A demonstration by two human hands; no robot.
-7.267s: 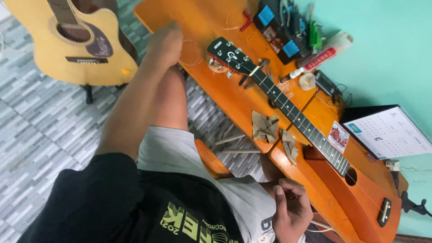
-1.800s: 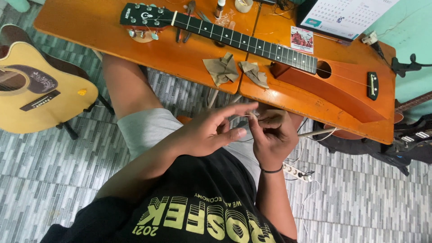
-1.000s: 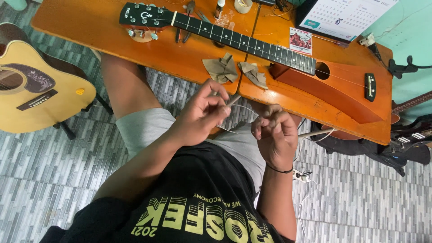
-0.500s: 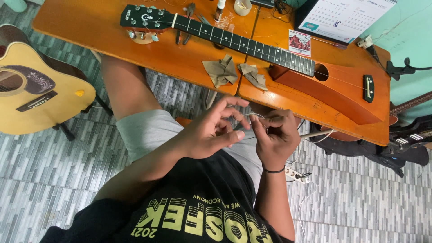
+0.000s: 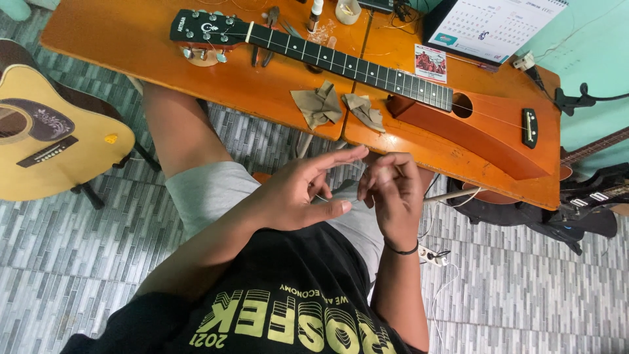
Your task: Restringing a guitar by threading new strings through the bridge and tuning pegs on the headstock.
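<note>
Both of my hands are raised over my lap, just in front of the orange table. My left hand has its long fingers stretched out, and its thumb pinches a thin guitar string. My right hand, with a black band on the wrist, curls its fingers on the other end of that string. On the table lies a brown stringed instrument with a dark fretboard and black headstock. It sits just beyond my hands.
Two crumpled tan cloths lie by the fretboard. Pliers, small bottles, a card and a desk calendar are further back. A yellow acoustic guitar stands left, black guitars right. A power strip lies on the tiled floor.
My hands have stayed over my lap, working the string. The left hand's fingers have spread straighter and the gap between the hands shifted slightly. The view has moved a little.
</note>
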